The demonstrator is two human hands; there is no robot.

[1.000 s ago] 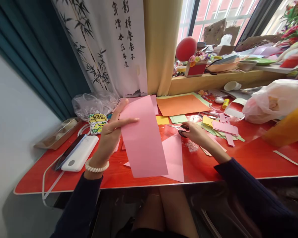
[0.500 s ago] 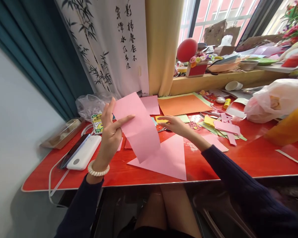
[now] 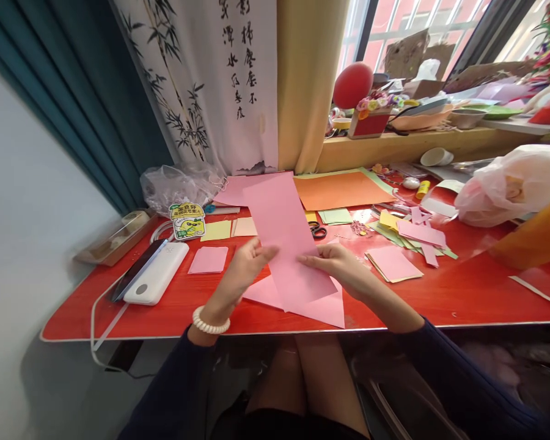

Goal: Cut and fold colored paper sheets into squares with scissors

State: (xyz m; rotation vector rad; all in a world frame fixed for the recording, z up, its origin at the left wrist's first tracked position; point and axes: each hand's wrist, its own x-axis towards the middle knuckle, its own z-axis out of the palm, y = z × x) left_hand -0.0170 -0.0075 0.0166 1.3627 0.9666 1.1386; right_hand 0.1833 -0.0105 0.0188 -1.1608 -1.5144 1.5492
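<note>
A long strip of pink paper (image 3: 284, 226) is held up over the table between both hands. On its left edge my left hand (image 3: 242, 269) pinches it, thumb on the near face. My right hand (image 3: 337, 263) grips the opposite edge, thumb also in front; the fingers behind the paper are hidden. Beneath the strip lies another pink sheet (image 3: 325, 308), partly covered. Black-handled scissors (image 3: 318, 231) rest just beyond my right hand, their blades mostly out of sight. A small stack of pink squares (image 3: 208, 260) sits to the left of my left hand.
On the red table (image 3: 467, 293) are an orange sheet (image 3: 343, 190), pink-topped paper squares (image 3: 394, 263), paper scraps (image 3: 421, 234) and a plastic bag (image 3: 499, 183). At left lie a white power bank (image 3: 158, 275) with a cable and a clear-lidded box (image 3: 119, 238).
My right hand has come back from near the scissors and taken the strip's right edge. My left hand has moved lower and right, turning the strip more upright.
</note>
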